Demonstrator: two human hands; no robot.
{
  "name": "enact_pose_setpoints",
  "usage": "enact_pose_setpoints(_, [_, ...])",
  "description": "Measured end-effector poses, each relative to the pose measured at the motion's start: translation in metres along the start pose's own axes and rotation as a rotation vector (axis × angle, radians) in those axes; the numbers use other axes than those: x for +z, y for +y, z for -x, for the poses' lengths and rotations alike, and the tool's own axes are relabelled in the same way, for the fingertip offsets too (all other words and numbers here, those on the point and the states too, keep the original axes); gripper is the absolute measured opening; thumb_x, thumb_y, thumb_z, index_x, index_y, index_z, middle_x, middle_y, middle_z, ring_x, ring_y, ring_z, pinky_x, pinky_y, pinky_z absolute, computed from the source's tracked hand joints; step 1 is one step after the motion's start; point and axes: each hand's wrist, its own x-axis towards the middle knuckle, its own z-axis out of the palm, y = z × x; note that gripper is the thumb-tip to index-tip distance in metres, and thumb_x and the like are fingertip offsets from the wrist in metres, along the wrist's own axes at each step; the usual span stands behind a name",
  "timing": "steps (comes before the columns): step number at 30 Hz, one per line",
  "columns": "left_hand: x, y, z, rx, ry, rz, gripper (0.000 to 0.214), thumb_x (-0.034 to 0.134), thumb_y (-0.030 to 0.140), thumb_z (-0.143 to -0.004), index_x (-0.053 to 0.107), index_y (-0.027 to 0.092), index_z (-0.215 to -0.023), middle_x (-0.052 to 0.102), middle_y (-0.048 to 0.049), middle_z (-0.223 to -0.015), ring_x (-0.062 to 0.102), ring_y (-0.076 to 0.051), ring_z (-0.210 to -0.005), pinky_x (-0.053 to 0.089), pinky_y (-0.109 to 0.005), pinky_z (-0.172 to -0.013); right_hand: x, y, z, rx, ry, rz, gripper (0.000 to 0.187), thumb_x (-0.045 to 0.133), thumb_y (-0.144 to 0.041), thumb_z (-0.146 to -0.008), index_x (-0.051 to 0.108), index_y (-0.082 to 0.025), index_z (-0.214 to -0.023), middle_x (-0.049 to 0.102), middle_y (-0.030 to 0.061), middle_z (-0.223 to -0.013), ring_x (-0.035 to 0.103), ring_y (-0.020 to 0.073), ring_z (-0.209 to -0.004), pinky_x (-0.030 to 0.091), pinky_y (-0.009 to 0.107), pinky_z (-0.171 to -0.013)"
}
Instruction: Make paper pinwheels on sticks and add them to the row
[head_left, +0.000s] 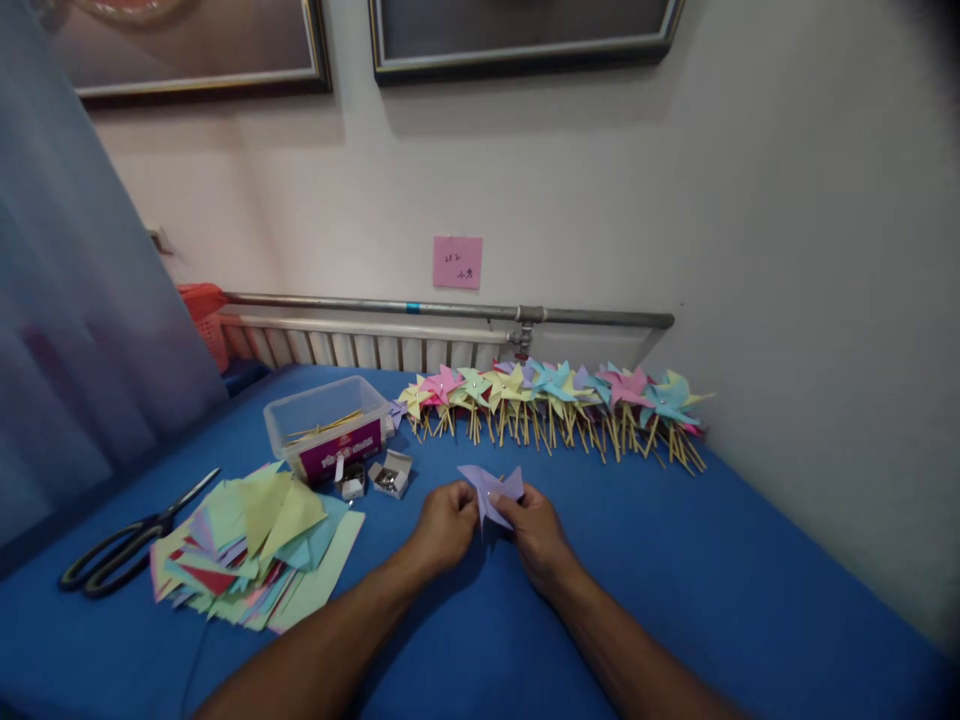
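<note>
Between my two hands is a purple paper pinwheel, held above the blue tabletop with its blades folded to the middle. A small shiny pin head shows near its centre. My left hand pinches the pinwheel's left edge with closed fingers. On the other side, my right hand grips it, the thumb pressed on the paper close to the centre. What lies behind the paper is mostly hidden by it and by my fingers.
Finished pinwheels on sticks lie in a long row along the wall. A clear plastic box holds thin sticks. Near it stand two small boxes, one with metal pins. Coloured paper and scissors lie at left.
</note>
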Motion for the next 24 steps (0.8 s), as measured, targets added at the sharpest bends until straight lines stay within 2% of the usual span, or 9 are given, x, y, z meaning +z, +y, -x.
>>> enact_pose_setpoints(11, [0.0005, -0.0082, -0.0034, 0.054, 0.005, -0.055, 0.018, 0.052, 0.019, -0.081, 0.051, 0.018, -0.064, 0.044, 0.0058, -0.052, 0.038, -0.008, -0.05, 0.027, -0.02, -0.051, 0.0038, -0.0069, 0.0043, 0.05, 0.002, -0.092, 0.033, 0.085, -0.034, -0.061, 0.071, -0.016, -0.085, 0.072, 0.0004, -0.071, 0.062, 0.0162, -0.063, 0.048, 0.029, -0.067])
enact_pose_setpoints(20, [0.0022, -0.003, -0.0032, 0.018, -0.021, 0.039, 0.021, 0.054, 0.025, -0.08, 0.048, 0.019, -0.062, 0.041, 0.0069, -0.05, 0.035, -0.008, -0.046, 0.027, -0.021, -0.049, 0.0034, -0.0036, 0.0017, 0.043, 0.006, -0.096, 0.036, 0.085, -0.035, -0.061, 0.072, -0.016, -0.089, 0.075, 0.0035, -0.077, 0.066, 0.0197, -0.07, 0.05, 0.029, -0.067])
enact_pose_setpoints(24, [-0.0003, -0.0025, -0.0051, -0.006, -0.049, 0.069, 0.018, 0.057, 0.028, -0.079, 0.05, 0.019, -0.065, 0.045, 0.0063, -0.051, 0.038, -0.008, -0.044, 0.027, -0.021, -0.047, 0.0008, -0.0033, -0.0014, 0.016, 0.013, -0.065, 0.038, 0.084, -0.037, -0.062, 0.072, -0.016, -0.091, 0.074, 0.0023, -0.075, 0.065, 0.0191, -0.065, 0.05, 0.029, -0.063])
